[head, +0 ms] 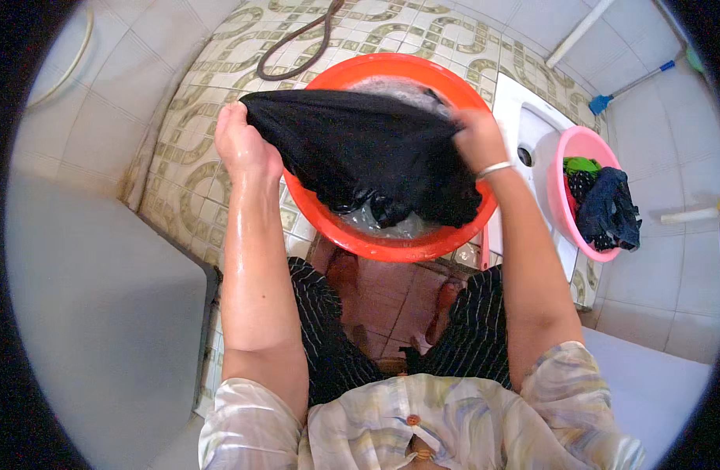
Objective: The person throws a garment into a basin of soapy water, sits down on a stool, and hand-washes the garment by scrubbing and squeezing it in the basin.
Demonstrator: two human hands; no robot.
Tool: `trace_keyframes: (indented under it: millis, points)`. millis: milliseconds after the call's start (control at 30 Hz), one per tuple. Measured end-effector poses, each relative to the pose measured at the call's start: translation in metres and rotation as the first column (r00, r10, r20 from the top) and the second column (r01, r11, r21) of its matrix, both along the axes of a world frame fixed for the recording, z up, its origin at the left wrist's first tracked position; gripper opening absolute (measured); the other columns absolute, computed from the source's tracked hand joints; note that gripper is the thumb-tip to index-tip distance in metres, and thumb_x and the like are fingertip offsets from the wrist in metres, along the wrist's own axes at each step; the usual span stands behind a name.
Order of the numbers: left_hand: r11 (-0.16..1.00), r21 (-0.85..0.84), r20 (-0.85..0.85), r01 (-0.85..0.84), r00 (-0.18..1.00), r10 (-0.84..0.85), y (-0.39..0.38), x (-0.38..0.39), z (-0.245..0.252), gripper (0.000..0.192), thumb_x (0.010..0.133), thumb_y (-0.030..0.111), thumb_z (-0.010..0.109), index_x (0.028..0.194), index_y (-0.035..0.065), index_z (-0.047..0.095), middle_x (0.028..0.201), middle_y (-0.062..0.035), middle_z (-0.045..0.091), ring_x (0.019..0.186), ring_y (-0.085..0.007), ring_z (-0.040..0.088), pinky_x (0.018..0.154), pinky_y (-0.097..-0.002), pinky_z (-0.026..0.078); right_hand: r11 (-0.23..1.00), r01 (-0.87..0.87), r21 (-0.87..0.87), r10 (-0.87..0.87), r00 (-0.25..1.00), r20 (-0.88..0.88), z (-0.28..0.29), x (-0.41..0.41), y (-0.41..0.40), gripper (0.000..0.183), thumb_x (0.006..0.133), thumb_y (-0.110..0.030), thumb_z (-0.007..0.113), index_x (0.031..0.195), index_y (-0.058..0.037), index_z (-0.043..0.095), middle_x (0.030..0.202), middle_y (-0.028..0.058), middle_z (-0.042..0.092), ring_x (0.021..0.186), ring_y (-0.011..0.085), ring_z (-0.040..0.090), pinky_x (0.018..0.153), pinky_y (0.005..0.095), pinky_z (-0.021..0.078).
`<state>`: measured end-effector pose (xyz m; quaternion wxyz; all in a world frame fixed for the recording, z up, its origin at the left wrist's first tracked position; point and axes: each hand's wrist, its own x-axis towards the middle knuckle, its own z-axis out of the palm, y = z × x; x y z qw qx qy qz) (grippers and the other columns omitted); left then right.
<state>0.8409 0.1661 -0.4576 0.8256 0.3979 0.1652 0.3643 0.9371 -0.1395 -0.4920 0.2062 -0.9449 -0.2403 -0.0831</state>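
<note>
A wet black cloth garment [366, 147] is stretched between my two hands above a red-orange plastic basin [389, 251]. My left hand [242, 141] grips its upper left corner, out past the basin's left rim. At the right side of the basin my right hand [480, 141], slightly blurred and with a pale bracelet at the wrist, holds the other end. The garment's lower edge hangs down to the water. Soapy water [395, 88] with foam shows behind the garment, and more water shows below it. The garment hides the middle of the basin.
To the right, a pink basin [560, 200] holds several clothes [607, 205] and rests by a white squat toilet [513, 100]. A dark hose [295, 75] loops on the patterned tile floor behind the red-orange basin. A grey panel [113, 305] stands at left. A blue brush [601, 104] leans at the right wall.
</note>
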Motion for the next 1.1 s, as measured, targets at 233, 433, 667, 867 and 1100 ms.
trace_keyframes:
  millis: [233, 433, 667, 867, 1100]
  points:
    - [0.994, 0.061, -0.184, -0.087, 0.978, 0.097, 0.002, 0.001, -0.003, 0.008, 0.082, 0.005, 0.042, 0.077, 0.004, 0.047, 0.073, 0.0, 0.046, 0.071, -0.0106, 0.045, 0.068, -0.0268, 0.039, 0.978, -0.141, 0.153, 0.12, 0.983, 0.138, 0.028, -0.023, -0.021, 0.024, 0.062, 0.005, 0.055, 0.084, -0.0039, 0.051, 0.077, 0.0153, 0.049, 0.08, 0.0345, 0.052, 0.073, 0.0401, 0.0431]
    - [0.998, -0.019, -0.228, -0.058, 0.972, 0.052, 0.003, 0.001, 0.005, 0.008, 0.082, 0.006, 0.042, 0.077, 0.0032, 0.048, 0.072, -0.0026, 0.049, 0.068, -0.0139, 0.047, 0.064, -0.0287, 0.041, 0.908, -0.349, -0.231, 0.169, 0.811, -0.56, 0.01, -0.021, -0.042, 0.02, 0.068, -0.007, 0.063, 0.087, -0.0026, 0.062, 0.072, 0.0116, 0.062, 0.066, 0.0221, 0.059, 0.064, 0.0331, 0.0476]
    - [0.993, 0.094, -0.153, -0.077, 0.984, 0.09, -0.035, -0.009, 0.031, 0.007, 0.083, 0.004, 0.043, 0.079, 0.0032, 0.048, 0.074, -0.003, 0.05, 0.07, -0.0135, 0.05, 0.066, -0.0282, 0.042, 0.977, -0.169, 0.127, 0.188, 0.968, -0.164, -0.015, -0.017, 0.008, 0.015, 0.069, -0.009, 0.062, 0.083, -0.005, 0.064, 0.077, 0.0138, 0.063, 0.073, 0.0277, 0.061, 0.071, 0.0353, 0.0477]
    - [0.995, 0.072, 0.058, 0.075, 0.995, -0.079, -0.031, -0.019, 0.04, 0.006, 0.084, 0.002, 0.043, 0.081, 0.0027, 0.048, 0.076, -0.0036, 0.051, 0.071, -0.0138, 0.051, 0.069, -0.0274, 0.043, 0.958, -0.219, 0.187, 0.233, 0.971, -0.057, -0.073, -0.026, 0.028, 0.037, 0.06, -0.004, 0.069, 0.096, -0.0063, 0.062, 0.104, 0.0177, 0.054, 0.091, 0.032, 0.055, 0.083, 0.0362, 0.0435]
    - [0.998, -0.05, 0.076, 0.03, 0.997, -0.026, -0.006, -0.019, 0.027, 0.008, 0.083, 0.002, 0.041, 0.084, 0.0019, 0.049, 0.078, -0.0048, 0.052, 0.074, -0.0157, 0.051, 0.072, -0.0297, 0.043, 0.823, 0.258, 0.507, -0.181, 0.964, -0.197, -0.044, 0.01, 0.005, 0.018, 0.071, -0.009, 0.06, 0.088, -0.0069, 0.066, 0.068, 0.0134, 0.061, 0.066, 0.0268, 0.06, 0.068, 0.0347, 0.0493]
